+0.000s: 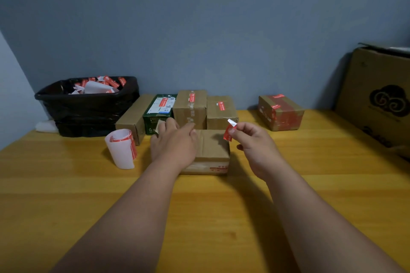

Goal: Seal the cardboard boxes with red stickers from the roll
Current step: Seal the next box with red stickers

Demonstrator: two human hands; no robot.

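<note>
The red sticker (228,132) is pinched between thumb and forefinger of the right hand (253,146), just above the cardboard box (213,148) at table centre; the left hand (175,142) lies on the box top, fingers loosely extended, steadying it; the step looks like placement, and next calls for laying the sticker across the flap seam; the roll (121,147) stands left on the yellow wooden table (221,206); sealed boxes (219,111) line the blue wall (199,29).

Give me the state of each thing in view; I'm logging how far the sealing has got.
Left hand: open, resting flat on the front box.
Right hand: pinching a peeled red sticker above the box.
Front box: flaps shut, no sticker on top yet.
Sticker roll: partly unrolled, standing on the table.
Back-row boxes: most already stickered.
Black bin: filled with backing scraps.
Large carton: top flap open.
</note>
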